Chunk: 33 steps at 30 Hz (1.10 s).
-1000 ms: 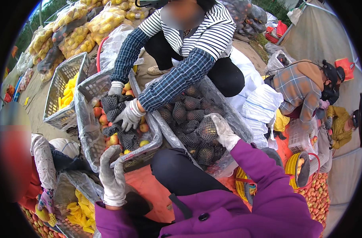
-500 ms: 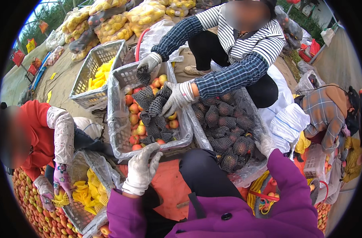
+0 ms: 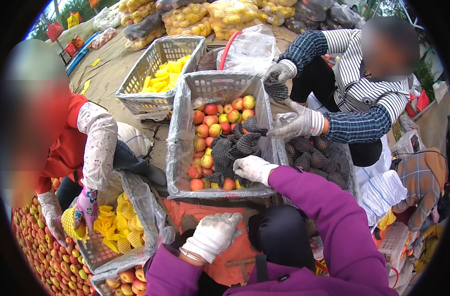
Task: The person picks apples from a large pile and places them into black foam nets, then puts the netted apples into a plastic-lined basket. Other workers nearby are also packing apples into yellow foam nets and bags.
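My left hand point(image 3: 212, 238), in a white glove, is held above the orange-red surface in front of me. Its fingers are curled in, and whatever they may hold is hidden. Over the middle crate point(image 3: 173, 163), my white-gloved right hand point(image 3: 254, 170) has its fingers closed at the edge of a pile of black foam net sleeves point(image 3: 229, 148); its fingertips are partly hidden there. Red-yellow apples point(image 3: 205, 130) lie in that plastic-lined crate around the sleeves. Beside it, partly behind my right arm, a crate holds apples in black sleeves point(image 3: 311, 159).
Across from me, a co-worker's gloved hands point(image 3: 299, 123) hold a black sleeve. At left, another co-worker's hand point(image 3: 87, 209) is at an apple in a yellow net point(image 3: 73, 224). A crate of yellow sleeves point(image 3: 127, 109) stands behind; loose apples point(image 3: 42, 246) cover the lower left.
My right hand has moved left from the crate of sleeved apples to the black sleeves. My left hand has gone from open to curled. The view has turned left.
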Each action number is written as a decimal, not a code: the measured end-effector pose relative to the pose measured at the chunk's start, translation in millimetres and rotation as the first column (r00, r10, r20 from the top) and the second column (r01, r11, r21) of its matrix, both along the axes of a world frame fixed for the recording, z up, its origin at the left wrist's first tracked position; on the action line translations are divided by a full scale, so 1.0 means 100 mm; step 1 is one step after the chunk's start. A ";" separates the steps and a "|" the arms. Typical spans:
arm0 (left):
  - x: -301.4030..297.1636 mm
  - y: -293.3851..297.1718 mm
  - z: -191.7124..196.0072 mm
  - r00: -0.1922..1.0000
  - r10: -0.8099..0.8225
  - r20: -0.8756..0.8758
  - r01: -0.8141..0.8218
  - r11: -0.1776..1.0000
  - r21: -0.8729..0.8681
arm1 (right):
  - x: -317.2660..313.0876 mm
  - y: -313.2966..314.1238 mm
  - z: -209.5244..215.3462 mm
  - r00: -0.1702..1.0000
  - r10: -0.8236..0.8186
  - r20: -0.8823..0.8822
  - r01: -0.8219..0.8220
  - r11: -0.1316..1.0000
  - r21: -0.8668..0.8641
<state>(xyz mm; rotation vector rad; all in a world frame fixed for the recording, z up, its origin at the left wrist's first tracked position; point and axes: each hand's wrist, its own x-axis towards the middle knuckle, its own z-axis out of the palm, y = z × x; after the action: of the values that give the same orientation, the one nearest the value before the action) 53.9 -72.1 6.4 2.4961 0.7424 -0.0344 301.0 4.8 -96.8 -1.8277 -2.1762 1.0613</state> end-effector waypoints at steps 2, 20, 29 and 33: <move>0.03 0.01 0.06 1.000 -0.014 -0.028 0.013 0.999 -0.037 | -0.23 0.29 -0.24 0.997 0.077 -0.004 -0.077 0.997 -0.025; -0.28 0.52 0.38 0.706 0.503 0.499 -0.596 0.802 0.034 | -0.66 0.28 0.57 0.635 -0.360 -0.683 0.171 0.928 -0.330; -0.41 0.51 0.51 0.459 0.533 0.711 -0.373 0.842 -0.390 | -1.02 -0.38 1.61 0.605 -0.044 -0.795 0.124 0.992 0.039; -0.50 0.42 0.62 0.349 0.768 0.537 -0.243 0.628 -0.739 | -1.11 -0.57 1.74 0.466 -0.195 -0.863 0.195 0.974 -0.115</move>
<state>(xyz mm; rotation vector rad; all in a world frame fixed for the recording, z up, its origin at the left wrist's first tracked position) 3.6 -30.2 68.7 1.2873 0.8988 1.0023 189.6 -52.2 77.7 -1.0413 -1.2817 1.4761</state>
